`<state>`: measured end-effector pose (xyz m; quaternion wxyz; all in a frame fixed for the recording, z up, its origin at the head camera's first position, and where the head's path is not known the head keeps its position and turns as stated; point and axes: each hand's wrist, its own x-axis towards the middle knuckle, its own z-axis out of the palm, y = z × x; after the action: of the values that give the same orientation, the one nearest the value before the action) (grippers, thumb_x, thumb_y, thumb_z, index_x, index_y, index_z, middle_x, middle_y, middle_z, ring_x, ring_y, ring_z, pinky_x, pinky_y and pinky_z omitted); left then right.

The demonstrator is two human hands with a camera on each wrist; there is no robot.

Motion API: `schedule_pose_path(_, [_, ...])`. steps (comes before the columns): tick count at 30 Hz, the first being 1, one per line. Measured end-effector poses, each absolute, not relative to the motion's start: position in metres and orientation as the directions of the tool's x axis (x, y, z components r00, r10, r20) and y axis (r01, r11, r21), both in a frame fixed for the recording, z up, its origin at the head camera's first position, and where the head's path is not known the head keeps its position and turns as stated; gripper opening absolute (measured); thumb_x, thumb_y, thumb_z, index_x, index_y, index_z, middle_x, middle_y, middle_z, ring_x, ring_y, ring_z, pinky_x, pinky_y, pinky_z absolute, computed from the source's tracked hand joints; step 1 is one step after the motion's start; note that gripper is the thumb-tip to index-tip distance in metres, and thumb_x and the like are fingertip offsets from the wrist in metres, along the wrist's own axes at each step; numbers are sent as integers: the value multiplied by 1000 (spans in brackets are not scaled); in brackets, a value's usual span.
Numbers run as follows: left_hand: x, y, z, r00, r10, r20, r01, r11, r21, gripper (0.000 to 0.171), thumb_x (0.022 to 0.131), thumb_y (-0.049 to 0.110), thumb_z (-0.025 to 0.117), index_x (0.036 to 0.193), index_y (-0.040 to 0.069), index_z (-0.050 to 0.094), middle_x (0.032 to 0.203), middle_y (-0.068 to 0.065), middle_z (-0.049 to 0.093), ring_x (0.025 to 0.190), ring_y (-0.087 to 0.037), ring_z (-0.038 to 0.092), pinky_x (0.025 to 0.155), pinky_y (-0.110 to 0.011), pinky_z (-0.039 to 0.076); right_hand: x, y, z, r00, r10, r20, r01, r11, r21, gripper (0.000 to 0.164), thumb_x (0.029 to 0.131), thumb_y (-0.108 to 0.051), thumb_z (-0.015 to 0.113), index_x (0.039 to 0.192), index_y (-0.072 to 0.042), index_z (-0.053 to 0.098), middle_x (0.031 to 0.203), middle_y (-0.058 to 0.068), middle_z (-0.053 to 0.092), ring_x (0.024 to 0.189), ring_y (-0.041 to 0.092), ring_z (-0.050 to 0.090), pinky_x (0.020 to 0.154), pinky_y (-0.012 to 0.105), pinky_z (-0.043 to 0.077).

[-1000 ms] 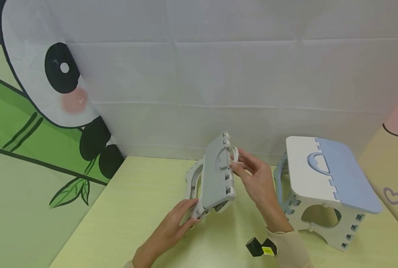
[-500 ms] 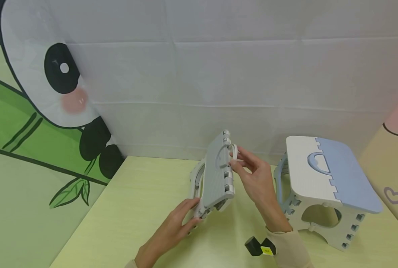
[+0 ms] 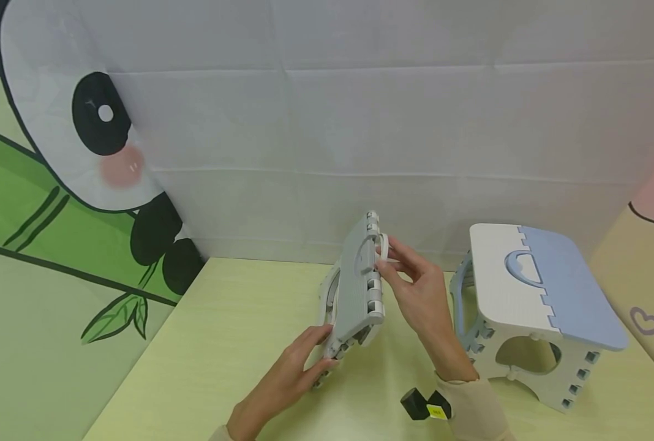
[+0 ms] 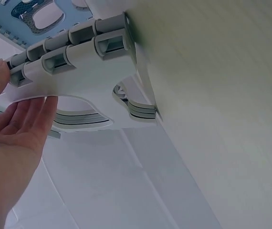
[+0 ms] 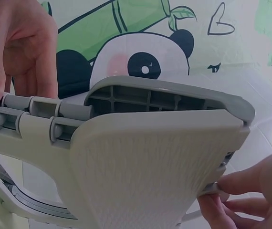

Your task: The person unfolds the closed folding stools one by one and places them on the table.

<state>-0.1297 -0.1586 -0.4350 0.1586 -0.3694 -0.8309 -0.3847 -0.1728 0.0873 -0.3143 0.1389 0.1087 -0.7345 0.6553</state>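
A grey folding stool [image 3: 353, 275] stands partly folded on the table, its ridged seat panel tilted steeply. My left hand [image 3: 291, 375] grips the near lower end of its leg panel. In the left wrist view, the fingers of that hand [image 4: 16, 143] reach into the panel's cutout while the thumb lies by the hinge row. With thumb and fingers, my right hand [image 3: 417, 288] pinches the white carry handle [image 3: 384, 247] at the seat's hinged edge. The right wrist view shows the two seat halves [image 5: 150, 162] folded close, ribbed underside between them.
To the right stands an unfolded white and blue folding stool [image 3: 511, 275], close beside my right forearm. A black object with a yellow label [image 3: 436, 411] is at the right sleeve. Behind the table [image 3: 239, 318] hangs a pale creased backdrop [image 3: 360, 122], with a panda print at left.
The stool's leg panel has swung right, closer to the seat panel, and my left hand has moved right with it. My right hand has risen slightly with the handle, still holding it.
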Motion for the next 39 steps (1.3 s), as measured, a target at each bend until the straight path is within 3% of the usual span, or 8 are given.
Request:
schedule_pose_path(9, [-132,-153,-437,-649,499,575,760,394,516,61,91,-1,75,145,-1,47,130,-12,60,116,-26,65,88,-49,60,-174,86,-315,-925,18,380,-378,74,-923,49,98,-4,69,145,-6,58,131,16,67,106,26,68,85,22,59])
schedule_pose_path(17, [-134,-149,-436,-636,503,584,769,361,527,61,91,-2,74,146,-1,45,129,-13,60,116,-28,66,91,-46,59,-175,85,-314,-919,-11,395,-395,59,-917,50,98,-2,69,146,-7,57,131,12,66,108,26,66,87,24,59])
schedule_pose_path(27, [-137,-145,-436,-605,514,608,792,306,529,64,91,-4,74,147,-2,44,129,-14,59,117,-28,65,95,-43,58,-175,83,-310,-903,-25,428,-429,57,-902,51,98,-1,69,147,-3,55,133,18,64,110,29,66,87,22,58])
schedule_pose_path(39, [-135,-138,-432,-655,497,569,738,261,622,61,92,-3,73,146,1,44,133,-16,58,120,-30,62,99,-44,56,-175,79,-305,-892,-42,451,-452,36,-891,51,97,0,69,146,-1,54,133,17,64,111,30,65,91,24,57])
